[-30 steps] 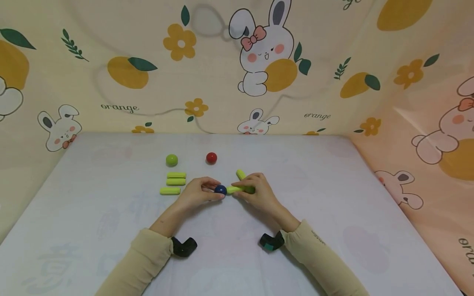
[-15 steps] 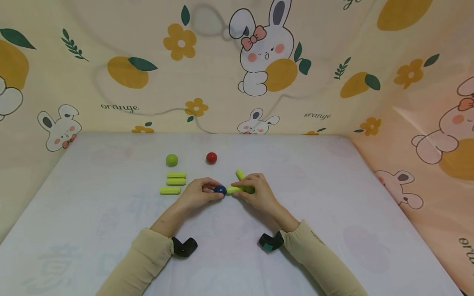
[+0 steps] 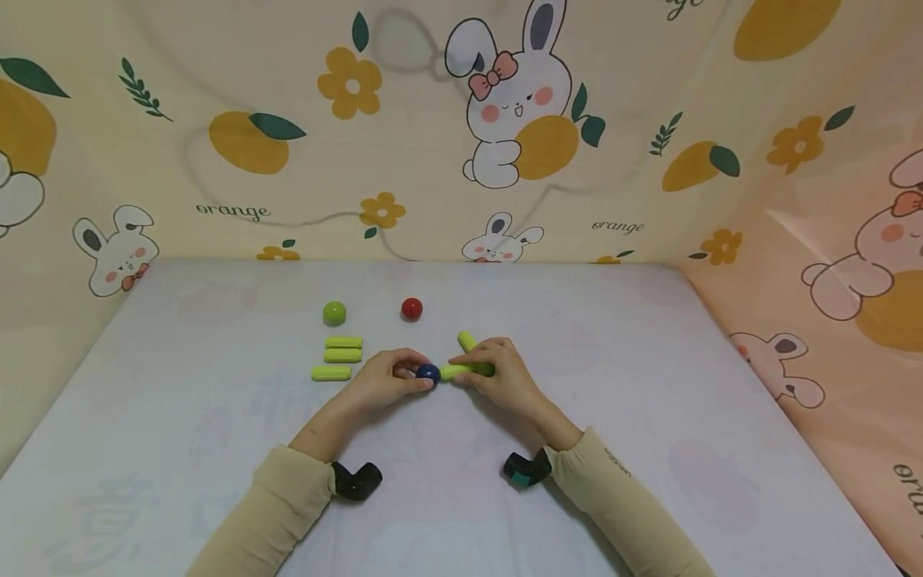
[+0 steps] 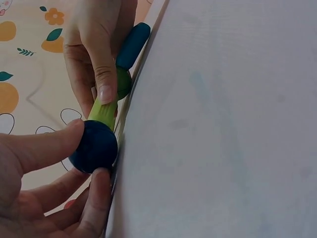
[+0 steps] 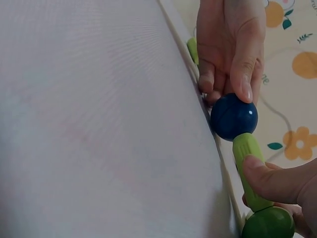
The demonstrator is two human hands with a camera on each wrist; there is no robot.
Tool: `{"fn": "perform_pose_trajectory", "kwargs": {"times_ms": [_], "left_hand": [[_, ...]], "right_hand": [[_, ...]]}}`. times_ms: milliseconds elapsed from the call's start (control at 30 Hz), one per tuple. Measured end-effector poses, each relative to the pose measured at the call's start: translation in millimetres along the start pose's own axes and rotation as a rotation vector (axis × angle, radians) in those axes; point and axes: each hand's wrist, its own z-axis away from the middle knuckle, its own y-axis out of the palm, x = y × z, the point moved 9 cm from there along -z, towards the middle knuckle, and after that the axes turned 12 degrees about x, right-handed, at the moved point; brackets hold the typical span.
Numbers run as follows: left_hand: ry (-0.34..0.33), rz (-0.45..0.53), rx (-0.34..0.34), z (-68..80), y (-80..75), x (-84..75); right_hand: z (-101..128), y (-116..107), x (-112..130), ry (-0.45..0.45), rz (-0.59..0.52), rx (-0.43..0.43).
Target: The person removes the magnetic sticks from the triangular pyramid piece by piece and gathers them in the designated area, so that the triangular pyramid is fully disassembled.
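In the head view my left hand (image 3: 389,377) pinches a dark blue ball (image 3: 429,374) between thumb and fingers. My right hand (image 3: 501,373) grips a lime-green ribbed stick (image 5: 246,153), whose end meets the blue ball. At the stick's other end sits a green ball (image 5: 269,224), mostly covered by the right hand from above. Another lime stick (image 3: 466,340) slants up and away from that ball. A teal stick (image 4: 133,45) shows beyond the green ball in the left wrist view.
Left of the left hand lie several loose lime sticks (image 3: 332,373). Farther back on the white table (image 3: 613,361) rest a light green ball (image 3: 335,313) and a red ball (image 3: 412,309). A printed cloth wall (image 3: 418,160) rises behind the table.
Almost nothing moves. Both hands keep their grips, and the blue ball with the joined sticks shifts only very slightly left in the head view.
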Motion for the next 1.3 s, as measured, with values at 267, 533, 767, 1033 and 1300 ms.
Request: {"fn": "perform_pose_trajectory", "kwargs": {"times_ms": [267, 533, 767, 1033, 1300], "left_hand": [[0.005, -0.033, 0.125, 0.7, 5.5, -0.2], [-0.047, 0.054, 0.094, 2.1, 5.7, 3.4], [-0.078, 0.085, -0.029, 0.6, -4.5, 8.4], [-0.092, 0.151, -0.132, -2.4, -12.5, 7.4], [-0.056, 0.142, -0.239, -8.4, -20.5, -0.8]], "right_hand": [[-1, -3, -6, 0.041, -0.007, -0.01], [0, -5, -10, 0.04, -0.011, -0.008], [0, -3, -9, 0.044, -0.018, -0.004], [0, -2, -8, 0.03, -0.016, -0.004], [-1, -2, -7, 0.016, -0.024, -0.013]]}}
